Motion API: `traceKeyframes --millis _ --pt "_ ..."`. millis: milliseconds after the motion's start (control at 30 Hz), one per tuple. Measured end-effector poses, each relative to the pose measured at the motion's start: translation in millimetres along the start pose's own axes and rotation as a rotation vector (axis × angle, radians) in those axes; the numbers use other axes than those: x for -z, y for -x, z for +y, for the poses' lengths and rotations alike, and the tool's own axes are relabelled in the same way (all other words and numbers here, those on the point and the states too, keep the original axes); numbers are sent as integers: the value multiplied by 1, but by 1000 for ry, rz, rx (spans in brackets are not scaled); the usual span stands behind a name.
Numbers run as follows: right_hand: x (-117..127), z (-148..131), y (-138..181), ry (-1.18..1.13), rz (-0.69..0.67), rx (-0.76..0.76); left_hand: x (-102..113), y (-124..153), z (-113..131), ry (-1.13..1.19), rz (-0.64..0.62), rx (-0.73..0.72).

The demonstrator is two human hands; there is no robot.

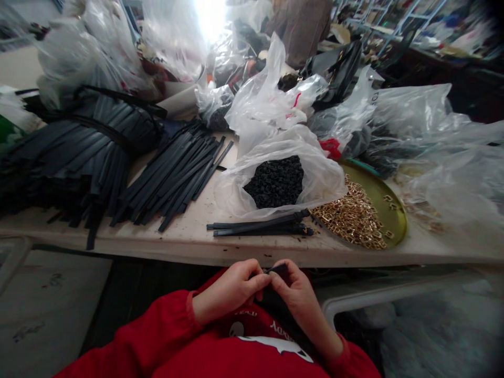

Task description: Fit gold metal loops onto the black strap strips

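Both my hands meet just below the table's front edge, above my red sweater. My left hand (232,289) is closed in a pinch on the end of a black strap (277,269). My right hand (296,291) is closed on the same strap from the other side. On the table just beyond lie a few finished black straps (260,226). Behind them an opened plastic bag holds small black loops (275,181). To the right a round yellow tray (388,202) carries a heap of gold metal buckles (352,218).
A fan of loose black straps (177,176) and a bigger bundled stack (74,152) cover the table's left half. Clear plastic bags (433,152) crowd the back and right. A person in brown stands at the far side (301,26). A white frame (378,299) runs below the table.
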State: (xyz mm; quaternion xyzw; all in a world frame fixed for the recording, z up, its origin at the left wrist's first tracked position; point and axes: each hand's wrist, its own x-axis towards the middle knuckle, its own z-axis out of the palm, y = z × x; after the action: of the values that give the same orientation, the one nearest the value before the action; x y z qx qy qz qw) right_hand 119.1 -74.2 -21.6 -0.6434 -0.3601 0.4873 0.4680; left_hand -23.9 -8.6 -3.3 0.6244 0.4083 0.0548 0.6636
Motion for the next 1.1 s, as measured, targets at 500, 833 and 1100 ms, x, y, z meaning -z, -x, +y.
traceKeyframes --millis 500,833,1100 --pt "55 -72 -130 755 132 511 17 -15 22 -68 142 -137" --pt "39 -61 -208 1291 -11 466 23 -23 9 65 144 -113" --pt "42 -78 -176 1071 49 532 32 -14 20 26 248 -197"
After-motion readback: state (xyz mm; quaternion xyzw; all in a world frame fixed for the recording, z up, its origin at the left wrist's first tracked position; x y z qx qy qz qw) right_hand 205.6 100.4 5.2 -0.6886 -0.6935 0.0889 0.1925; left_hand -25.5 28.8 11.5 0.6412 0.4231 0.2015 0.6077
